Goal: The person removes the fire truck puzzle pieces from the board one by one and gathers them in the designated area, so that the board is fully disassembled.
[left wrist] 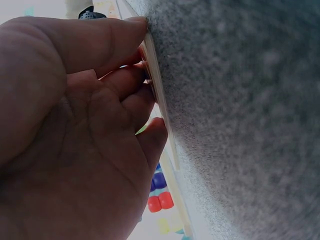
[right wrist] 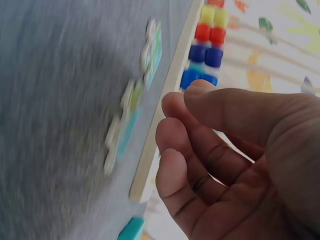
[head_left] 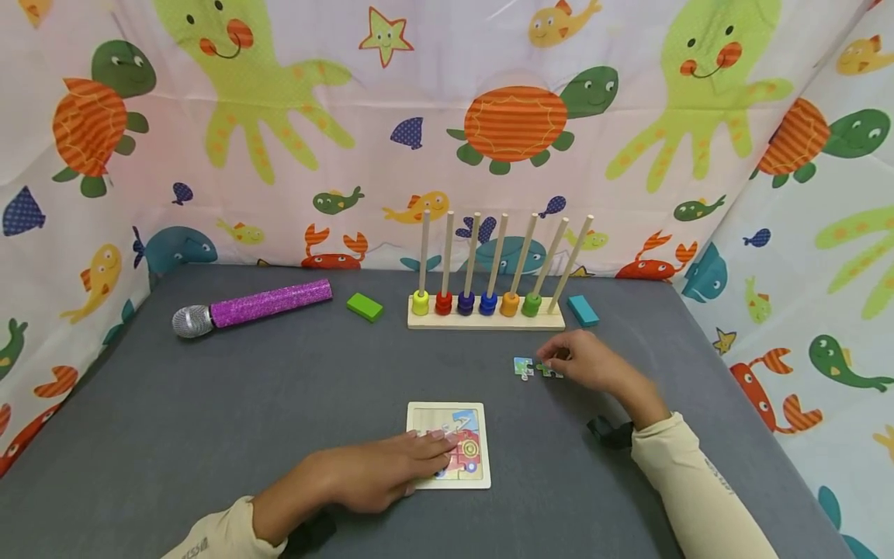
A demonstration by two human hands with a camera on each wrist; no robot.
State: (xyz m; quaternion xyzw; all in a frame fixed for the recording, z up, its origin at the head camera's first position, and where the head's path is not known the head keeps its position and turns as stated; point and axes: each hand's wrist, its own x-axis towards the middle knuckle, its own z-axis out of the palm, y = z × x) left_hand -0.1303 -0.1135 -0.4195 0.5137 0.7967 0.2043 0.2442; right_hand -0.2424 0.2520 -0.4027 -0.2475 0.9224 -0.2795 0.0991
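Lettering (head_left: 195,548) on your cream left sleeve (head_left: 229,531) is only partly legible, as "ess". Your left hand (head_left: 373,472) lies with fingers extended on a square, pale wooden puzzle board (head_left: 484,466) printed in red and blue. Your right hand (head_left: 585,359) is loosely curled and empty, near knobbed, printed puzzle pieces (head_left: 523,366) on its left. Beyond it sit a 7-peg wooden rack (head_left: 485,320) with coloured rings (head_left: 443,303) and a teal block (head_left: 583,310); beyond your left hand, a glittery purple, mesh-headed microphone (head_left: 268,303).
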